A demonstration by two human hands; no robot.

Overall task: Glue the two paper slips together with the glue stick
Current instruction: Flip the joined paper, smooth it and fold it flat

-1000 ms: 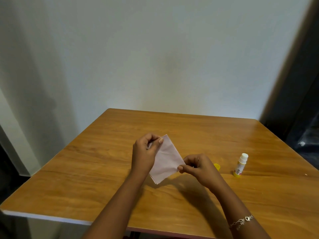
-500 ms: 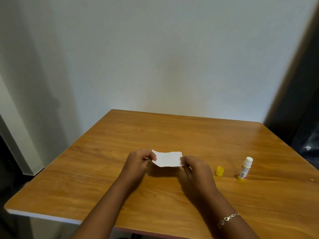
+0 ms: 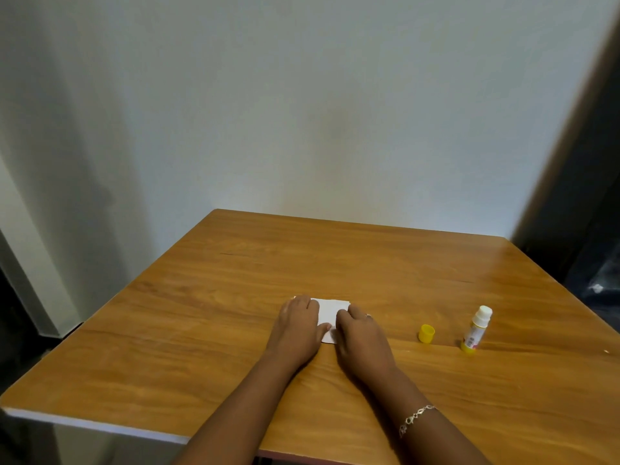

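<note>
Moved: paper slips [image 3: 328, 313] lowered onto table [image 3: 208, 347];
Hands: left hand [image 3: 297, 325], right hand [image 3: 360, 333] flat, pressing paper slips;
Right: glue stick [image 3: 476, 330] upright, uncapped

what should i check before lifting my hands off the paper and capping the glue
1. Paper flat on the table: ok, it lies flat.
2. Both ends pressed: ok, the left hand presses the left end and the right hand the right end.
3. Slips aligned and stuck: cannot tell, only one white surface shows and the hands cover its ends.
4. Glue stick stable: ok, it stands on its base to the right, apart from the hands.
5. Glue stick capped: not ok, the yellow cap sits on the table left of the stick, apart from it.
</note>
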